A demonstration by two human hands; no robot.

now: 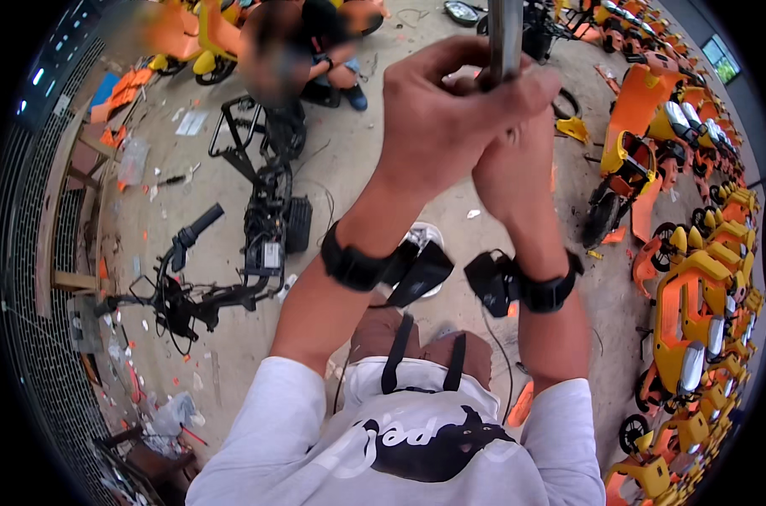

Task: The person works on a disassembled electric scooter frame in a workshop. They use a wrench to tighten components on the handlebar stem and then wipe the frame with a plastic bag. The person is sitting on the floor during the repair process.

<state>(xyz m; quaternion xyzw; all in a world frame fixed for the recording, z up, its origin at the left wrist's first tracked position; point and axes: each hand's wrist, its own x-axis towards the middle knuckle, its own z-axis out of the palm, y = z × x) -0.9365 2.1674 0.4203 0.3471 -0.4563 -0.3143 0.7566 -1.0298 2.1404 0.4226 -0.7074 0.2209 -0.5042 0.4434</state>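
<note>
Closely together, the left hand [433, 110] and the right hand [516, 169] were held out in front of the body, and the near end of a metal bar [507, 35] was clasped in the left; whether the right's fingers were closed on it could not be told. The bar was seen at the view's upper edge, flanked by a stripped bike frame [269, 223] leftward and yellow scooters [671, 358] lined up rightward.

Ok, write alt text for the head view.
The person's left hand grips a grey metal bar, the right hand raised close by it. A stripped black scooter frame is at left on the littered floor, yellow-and-orange scooters crowd the right, and another person is near the top.
</note>
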